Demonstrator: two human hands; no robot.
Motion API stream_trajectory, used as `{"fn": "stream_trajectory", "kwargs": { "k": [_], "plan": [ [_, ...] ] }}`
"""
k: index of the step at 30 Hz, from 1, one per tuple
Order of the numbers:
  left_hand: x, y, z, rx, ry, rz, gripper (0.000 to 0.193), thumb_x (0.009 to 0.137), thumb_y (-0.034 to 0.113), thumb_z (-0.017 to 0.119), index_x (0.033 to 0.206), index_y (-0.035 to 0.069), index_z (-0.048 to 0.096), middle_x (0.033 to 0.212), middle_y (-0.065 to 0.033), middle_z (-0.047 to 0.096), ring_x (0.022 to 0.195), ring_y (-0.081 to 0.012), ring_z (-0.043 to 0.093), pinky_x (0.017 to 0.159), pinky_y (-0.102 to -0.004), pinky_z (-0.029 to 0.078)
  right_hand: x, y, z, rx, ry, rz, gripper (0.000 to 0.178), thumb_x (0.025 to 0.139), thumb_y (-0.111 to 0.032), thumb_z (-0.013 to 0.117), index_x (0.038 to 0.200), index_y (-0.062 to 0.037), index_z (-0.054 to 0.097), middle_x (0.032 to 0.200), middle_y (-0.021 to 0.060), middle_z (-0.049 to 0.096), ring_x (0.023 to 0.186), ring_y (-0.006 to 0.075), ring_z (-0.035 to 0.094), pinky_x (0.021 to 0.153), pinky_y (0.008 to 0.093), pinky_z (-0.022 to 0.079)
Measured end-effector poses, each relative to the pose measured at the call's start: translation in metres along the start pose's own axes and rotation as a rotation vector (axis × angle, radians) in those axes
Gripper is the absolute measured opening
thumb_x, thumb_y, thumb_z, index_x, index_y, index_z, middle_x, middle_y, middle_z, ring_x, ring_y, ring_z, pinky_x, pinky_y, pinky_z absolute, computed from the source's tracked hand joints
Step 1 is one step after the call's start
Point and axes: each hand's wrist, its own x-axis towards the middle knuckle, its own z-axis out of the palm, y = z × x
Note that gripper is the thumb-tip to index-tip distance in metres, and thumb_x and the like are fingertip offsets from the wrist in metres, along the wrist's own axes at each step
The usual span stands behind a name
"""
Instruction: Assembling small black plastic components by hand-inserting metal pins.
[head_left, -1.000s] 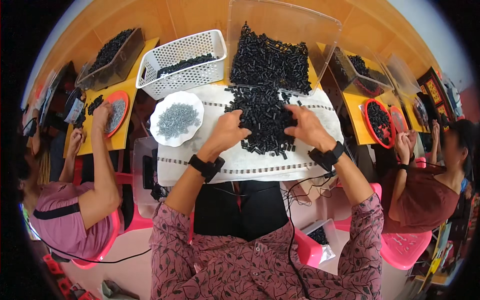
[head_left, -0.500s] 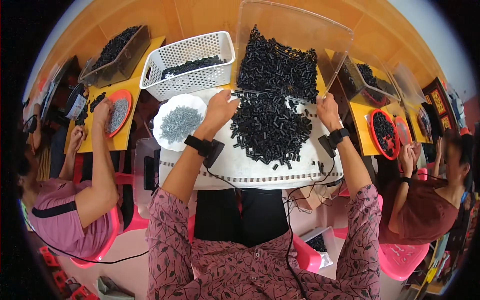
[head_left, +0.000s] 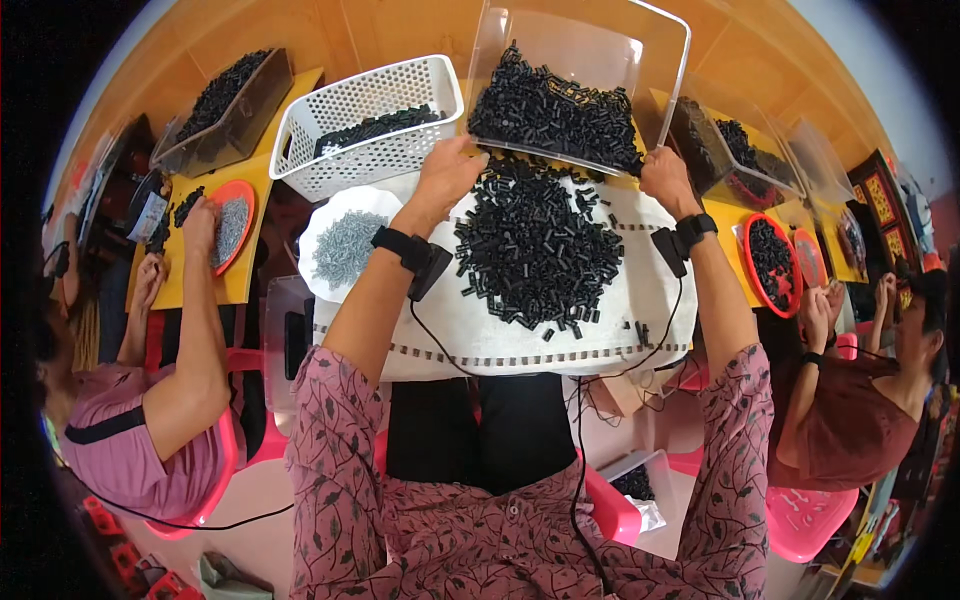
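A clear plastic bin [head_left: 655, 75] holds many short black tube-like pieces and sits at the far side of the table. My left hand [head_left: 448, 178] grips its near left corner. At its near right corner my right hand [head_left: 668, 182] is closed on the rim, the fingertips partly hidden. In front of the bin, a heap of the same black pieces [head_left: 535, 245] is spread on the white cloth [head_left: 410, 335]. To the left of my left hand, a white plate [head_left: 312, 222] carries a pile of small silvery metal parts [head_left: 350, 245].
A white perforated basket [head_left: 372, 165] with black pieces stands behind the plate. Co-workers [head_left: 150, 420] [head_left: 860, 410] sit at yellow tables on both sides, with red trays [head_left: 245, 225]. A thin cable [head_left: 440, 345] trails from my wristbands over the table edge.
Both my hands have moved farther from me with the bin, whose near edge is now higher and farther back. More of the black heap shows in front of it.
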Motion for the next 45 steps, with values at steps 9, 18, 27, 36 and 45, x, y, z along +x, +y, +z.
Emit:
{"fn": "stream_trajectory", "kwargs": {
  "k": [9, 18, 27, 36, 45],
  "plan": [
    [-0.005, -0.039, 0.001, -0.088, 0.053, -0.135, 0.055, 0.080, 0.024, 0.065, 0.121, -0.010, 0.053, 0.117, -0.0247, 0.060, 0.100, -0.0315, 0.061, 0.087, -0.0366, 0.047, 0.009, 0.004, 0.016, 0.036, -0.223, -0.063, 0.018, 0.080, -0.010, 0.056, 0.077, 0.0053, 0.066, 0.092, 0.0250, 0.066, 0.091, 0.0437, 0.062, 0.080, 0.0459, 0.051],
    [-0.016, -0.006, -0.001, -0.285, -0.012, -0.265, 0.048, 0.082, 0.020, 0.064, 0.120, -0.008, 0.052, 0.096, -0.0139, 0.064, 0.084, -0.0202, 0.060, 0.077, -0.0320, 0.047, -0.013, 0.003, 0.029, 0.244, -0.106, 0.327, 0.023, 0.083, -0.007, 0.056, 0.098, 0.0094, 0.051, 0.098, 0.0335, 0.061, 0.096, 0.0474, 0.059, 0.081, 0.0478, 0.049],
    [0.003, -0.021, 0.016, -0.078, -0.055, -0.315, 0.028, 0.085, 0.015, 0.061, 0.105, -0.005, 0.061, 0.092, -0.0148, 0.067, 0.084, -0.0234, 0.061, 0.078, -0.0349, 0.047, -0.017, 0.008, 0.051, 0.313, -0.002, 0.283, 0.020, 0.087, -0.014, 0.057, 0.093, 0.0036, 0.049, 0.088, 0.0283, 0.062, 0.089, 0.0463, 0.060, 0.074, 0.0474, 0.049],
    [-0.008, -0.032, -0.001, -0.112, -0.014, -0.239, 0.030, 0.083, 0.016, 0.061, 0.103, -0.005, 0.060, 0.093, -0.0199, 0.065, 0.087, -0.0285, 0.060, 0.078, -0.0367, 0.045, -0.024, -0.007, 0.035, 0.357, -0.079, 0.258, 0.030, 0.088, -0.022, 0.061, 0.101, 0.0050, 0.063, 0.098, 0.0271, 0.066, 0.095, 0.0421, 0.062, 0.082, 0.0429, 0.050],
    [-0.082, 0.064, -0.030, -0.586, -0.025, -0.285, 0.028, 0.091, 0.014, 0.059, 0.109, -0.007, 0.061, 0.095, -0.0098, 0.064, 0.079, -0.0139, 0.062, 0.071, -0.0243, 0.052, -0.037, -0.015, 0.009, 0.247, -0.057, 0.207, 0.037, 0.086, -0.027, 0.063, 0.094, 0.0088, 0.060, 0.096, 0.0344, 0.062, 0.095, 0.0475, 0.060, 0.079, 0.0483, 0.050]
  ]
}}
